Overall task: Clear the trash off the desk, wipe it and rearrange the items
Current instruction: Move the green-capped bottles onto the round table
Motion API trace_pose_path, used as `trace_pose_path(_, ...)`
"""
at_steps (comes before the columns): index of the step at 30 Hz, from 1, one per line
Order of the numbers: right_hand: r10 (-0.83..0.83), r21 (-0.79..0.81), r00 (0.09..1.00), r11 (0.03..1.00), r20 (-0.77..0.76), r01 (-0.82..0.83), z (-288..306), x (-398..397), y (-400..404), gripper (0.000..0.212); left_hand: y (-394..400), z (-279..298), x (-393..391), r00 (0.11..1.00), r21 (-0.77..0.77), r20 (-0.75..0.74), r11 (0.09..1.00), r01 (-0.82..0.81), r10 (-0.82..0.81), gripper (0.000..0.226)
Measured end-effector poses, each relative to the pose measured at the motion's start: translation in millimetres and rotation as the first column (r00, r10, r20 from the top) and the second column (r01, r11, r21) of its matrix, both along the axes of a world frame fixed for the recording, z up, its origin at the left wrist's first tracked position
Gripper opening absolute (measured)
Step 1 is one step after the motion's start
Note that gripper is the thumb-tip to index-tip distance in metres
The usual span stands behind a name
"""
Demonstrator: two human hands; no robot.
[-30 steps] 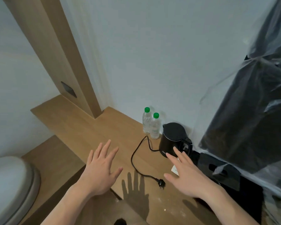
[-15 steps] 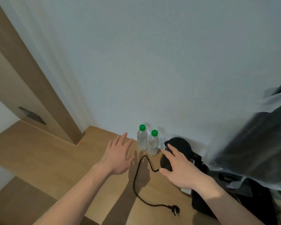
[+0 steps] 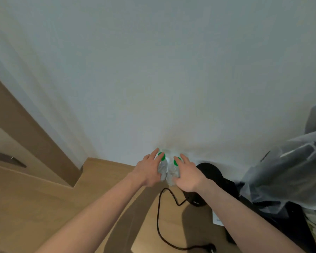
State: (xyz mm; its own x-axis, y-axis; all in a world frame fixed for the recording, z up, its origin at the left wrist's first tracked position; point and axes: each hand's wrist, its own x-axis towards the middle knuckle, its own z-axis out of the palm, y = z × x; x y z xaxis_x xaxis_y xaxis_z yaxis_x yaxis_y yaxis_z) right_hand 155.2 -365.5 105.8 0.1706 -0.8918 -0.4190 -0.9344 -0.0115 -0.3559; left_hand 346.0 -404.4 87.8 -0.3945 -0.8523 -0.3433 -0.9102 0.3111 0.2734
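Reaching forward together, both hands now close on the two water bottles that stand against the wall at the back of the desk [image 3: 44,207]. The left hand [image 3: 147,171] wraps around the left bottle [image 3: 162,166], with its index finger extended past the green cap and the thumb curled round the body. The right hand [image 3: 187,175] grips the right bottle [image 3: 172,172] in the same manner, fingers lying over its green cap. The bottles stand upright, touching or very nearly touching each other. One second ago both hands hovered spread and empty above the wooden surface, well short of the bottles; half a second ago they were closer but not yet in contact. The change therefore marks the start of a pickup. Judged against the task, this looks like the step of moving items aside, either to free the surface for wiping or to reposition them. Just to the right of the right hand stands the black kettle [image 3: 208,169], partly hidden by the forearm. Its black power cord [image 3: 158,216] loops across the desk toward the viewer and ends in an unplugged plug [image 3: 211,247]. A white paper slip [image 3: 216,219] lies near the right forearm. Farther right, dark items under a translucent plastic cover [image 3: 290,170] occupy the edge of view. No cloth is visible.
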Motion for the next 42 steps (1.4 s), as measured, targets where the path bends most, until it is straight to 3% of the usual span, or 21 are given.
trace_pose_path(6,-0.028,-0.022,1.0,0.999,-0.007,0.028,-26,7,-17,0.079,-5,-18,4,0.997,-0.032,-0.06,0.999,0.036,-0.038,0.085)
trace_pose_path(9,-0.08,-0.086,0.996,0.993,0.048,0.084,-35,10,-17,0.062,-3,-25,9,0.988,-0.153,-0.154,0.988,-0.02,-0.004,0.061)
trace_pose_path(12,-0.116,-0.088,0.99,0.988,0.082,0.123,-43,9,-12,0.035,0,-28,11,0.988,-0.171,-0.155,0.984,-0.054,0.028,0.034)
trace_pose_path(17,-0.123,-0.201,0.977,0.967,0.177,0.158,-49,10,3,0.019,14,-40,18,0.962,-0.153,-0.261,0.98,-0.128,0.085,0.027)
trace_pose_path(25,-0.114,-0.301,0.932,0.927,0.344,0.225,16,13,48,0.024,74,16,61,0.851,-0.258,-0.508,0.919,-0.298,0.133,0.021)
trace_pose_path(32,-0.1,-0.291,0.85,0.913,0.518,0.285,55,10,119,0.024,141,67,83,0.83,-0.273,-0.55,0.917,-0.29,0.099,0.019)
trace_pose_path(42,-0.204,-0.202,0.863,0.923,0.461,0.327,55,0,203,0.027,207,83,68,0.82,-0.19,-0.565,0.953,-0.236,0.09,0.02)
